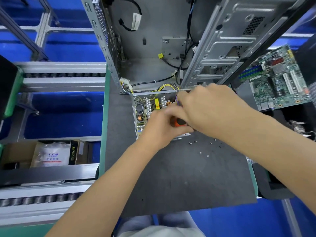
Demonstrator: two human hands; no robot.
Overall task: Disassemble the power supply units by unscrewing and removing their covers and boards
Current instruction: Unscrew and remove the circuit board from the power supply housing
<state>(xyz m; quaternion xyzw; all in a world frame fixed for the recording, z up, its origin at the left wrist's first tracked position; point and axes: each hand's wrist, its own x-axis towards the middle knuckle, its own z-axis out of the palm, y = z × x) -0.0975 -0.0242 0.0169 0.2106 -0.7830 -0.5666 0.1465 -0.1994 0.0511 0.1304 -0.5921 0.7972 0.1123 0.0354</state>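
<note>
One power supply unit [150,106], cover already off, board exposed, sits on the grey worktop [179,177] just in front of one open PC case [153,48]. Step in hand looks like unscrewing the board. Left hand [160,127] grip curled round an orange-and-black screwdriver [178,122]; right hand [210,108] over the same spot, its grip hidden, can't tell. Next: bit must seat square in the screw head, tip hidden by both hands. Loose screws [201,153]: about seven countable, near the unit. One motherboard [277,82] at right.
</note>
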